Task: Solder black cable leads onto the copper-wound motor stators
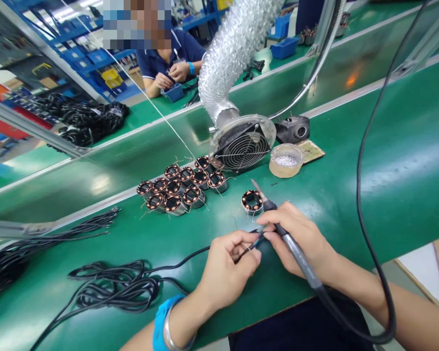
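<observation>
My left hand (229, 265) pinches the end of a black cable (181, 263), whose thin wires stick out between the fingers. In my right hand (303, 239) lies a soldering iron (296, 251), its tip pointing up and away to the left. The thumb and forefinger of that hand also meet at the cable's wire ends. Just beyond my fingers a single motor stator (252, 201) with copper windings stands on the green bench. Cable slack (120, 285) lies in loops left of my left hand. My fingers partly hide the wire ends.
Several wound stators (173, 187) stand grouped at the back left. A fume extractor fan (245, 146) with a foil duct, a round dish (287, 160) and a black iron holder (294, 129) are behind. The iron's cord (359, 185) loops at right. Another person (171, 63) works across the bench.
</observation>
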`<state>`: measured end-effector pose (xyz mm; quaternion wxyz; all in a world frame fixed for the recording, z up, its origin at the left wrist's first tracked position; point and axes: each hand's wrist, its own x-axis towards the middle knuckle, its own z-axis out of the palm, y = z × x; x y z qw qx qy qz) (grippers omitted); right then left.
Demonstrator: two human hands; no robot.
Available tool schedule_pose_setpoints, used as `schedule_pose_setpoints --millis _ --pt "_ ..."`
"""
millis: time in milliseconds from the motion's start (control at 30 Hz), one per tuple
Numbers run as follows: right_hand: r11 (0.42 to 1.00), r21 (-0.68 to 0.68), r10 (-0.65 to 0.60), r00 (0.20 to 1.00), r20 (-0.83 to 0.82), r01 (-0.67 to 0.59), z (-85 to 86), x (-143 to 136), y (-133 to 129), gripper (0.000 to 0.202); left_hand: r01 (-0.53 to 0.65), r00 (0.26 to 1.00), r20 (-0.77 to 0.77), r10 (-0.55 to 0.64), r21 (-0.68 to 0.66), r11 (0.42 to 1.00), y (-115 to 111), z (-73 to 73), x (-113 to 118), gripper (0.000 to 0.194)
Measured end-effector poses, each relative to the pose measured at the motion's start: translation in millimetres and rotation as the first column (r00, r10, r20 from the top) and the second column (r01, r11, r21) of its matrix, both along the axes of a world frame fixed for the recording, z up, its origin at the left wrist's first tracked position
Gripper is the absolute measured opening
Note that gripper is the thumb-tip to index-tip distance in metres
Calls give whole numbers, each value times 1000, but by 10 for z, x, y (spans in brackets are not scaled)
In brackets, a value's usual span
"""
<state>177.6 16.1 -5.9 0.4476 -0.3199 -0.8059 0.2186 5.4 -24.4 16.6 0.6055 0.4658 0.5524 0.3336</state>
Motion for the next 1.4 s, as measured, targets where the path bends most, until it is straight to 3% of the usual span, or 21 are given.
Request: schedule_pose_setpoints --millis 100,167,267,333,433,500,567,700,800,900,1067,1233,1400 --pt "996 60 -68 997 -33 70 -31 -22 -19 26 38 994 98 -42 43 998 -123 105 -4 44" --pt "997 47 -63 997 -45 65 -64 21 -11 27 153 985 66 -161 108 982 -98 167 -72 55" --pt "994 -66 -83 996 -14 82 -127 139 -31 30 333 941 -95 -324 98 938 130 178 -245 40" --pt "982 -140 -129 992 13 130 -157 213 -95 35 246 957 -178 -227 92 965 348 116 -348 26" --pt "978 -196 -70 998 5 69 -154 295 -220 37 32 960 -278 4 124 992 651 -40 -402 35" --pt "977 -211 12 1000 -13 -15 -121 350 -240 37 52 929 -369 18 179 983 795 -137 -361 38" --pt "984 -179 12 1000 -2 -12 -90 408 -163 36 142 889 -457 -18 239 961 877 -189 -272 34" --pt "998 -60 -20 992 128 27 -97 471 147 44 329 858 -477 -190 225 917 850 -147 -66 33" --pt "991 -105 93 984 155 -78 -150 443 260 50 415 836 -463 -293 185 891 726 -101 -19 31" --pt "983 -144 127 987 103 -111 -200 386 240 47 415 809 -498 -311 111 903 625 -130 -112 29" --pt "982 -153 114 992 45 -106 -248 350 211 51 391 856 -387 -344 48 919 613 -161 -292 33" --pt "979 -170 116 993 27 -110 -252 375 227 51 378 910 -165 -382 -55 924 708 -51 -233 38" --pt "977 -164 144 989 42 -135 -218 376 227 48 123 981 176 -82 -235 964 720 -55 -20 38"
